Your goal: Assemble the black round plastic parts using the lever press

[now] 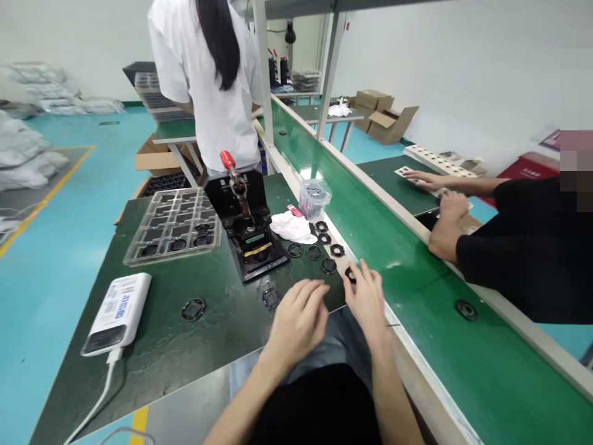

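My right hand (367, 296) is at the near edge of the conveyor, its fingers closed on a black ring-shaped part (351, 275). To its left, my left hand (301, 312) hovers over the front edge of the table with curled fingers; whatever they may hold is hidden. Several similar black rings (328, 266) lie loose beside a black hand press (259, 247) with a red-tipped lever (227, 160). One ring (271, 298) sits just in front of the press, partly behind my left hand. Another ring (193, 308) lies farther left on the green tabletop (222, 346).
A clear compartment tray (134, 252) holds some black parts. Near it lies a white power bank (118, 312) with a cable. A white cloth (293, 227) and plastic tub (315, 196) stand behind the rings. The green conveyor (417, 315) carries a black disc (466, 309). Co-workers are ahead and across.
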Motion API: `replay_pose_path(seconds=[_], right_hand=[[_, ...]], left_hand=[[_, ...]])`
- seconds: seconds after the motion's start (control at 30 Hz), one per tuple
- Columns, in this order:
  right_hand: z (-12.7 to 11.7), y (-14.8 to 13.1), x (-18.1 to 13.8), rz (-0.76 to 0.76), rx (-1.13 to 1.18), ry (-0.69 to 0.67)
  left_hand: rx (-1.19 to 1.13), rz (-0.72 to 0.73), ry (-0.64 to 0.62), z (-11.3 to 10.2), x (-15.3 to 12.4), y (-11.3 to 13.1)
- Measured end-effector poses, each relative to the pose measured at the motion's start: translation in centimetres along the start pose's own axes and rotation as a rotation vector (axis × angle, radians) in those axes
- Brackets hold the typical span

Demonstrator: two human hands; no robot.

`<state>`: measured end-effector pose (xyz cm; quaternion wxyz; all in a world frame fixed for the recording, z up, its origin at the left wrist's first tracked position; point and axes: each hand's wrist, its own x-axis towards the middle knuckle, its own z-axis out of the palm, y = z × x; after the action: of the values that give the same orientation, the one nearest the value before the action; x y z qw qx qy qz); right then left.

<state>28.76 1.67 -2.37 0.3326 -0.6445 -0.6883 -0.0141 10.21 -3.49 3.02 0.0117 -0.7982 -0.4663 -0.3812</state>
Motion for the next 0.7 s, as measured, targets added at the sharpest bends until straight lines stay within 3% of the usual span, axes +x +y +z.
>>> replay_pose_path(seconds=[0.13, 0.23, 0.4, 0.53, 0.7], right_hand=[[1.5, 1.3, -0.6, -0.026, 0.053, -0.058], [0.4, 1.8, -1.2, 0.002, 0.091, -0.023], [-0.4, 1.0, 0.1, 0.043, 0.180, 0.120], [1.9, -0.9, 3.3, 0.004, 0.187, 0.058], [5.1, -1.6, 5.4, 0.006, 0.084, -0.064]], left_hand=[[0.188, -0.033, -0.315, 7.1, 4.4, -0.2], [0.254, -0.047, -0.437, 9.4, 4.0, -0.7], [0.222, -0.032, -0.455, 8.3, 1.1, -0.5], [0.176, -0.061, -0.394, 7.0, 0.3, -0.7], [0.231, -0.226, -0.237, 6.2, 1.9, -2.6]])
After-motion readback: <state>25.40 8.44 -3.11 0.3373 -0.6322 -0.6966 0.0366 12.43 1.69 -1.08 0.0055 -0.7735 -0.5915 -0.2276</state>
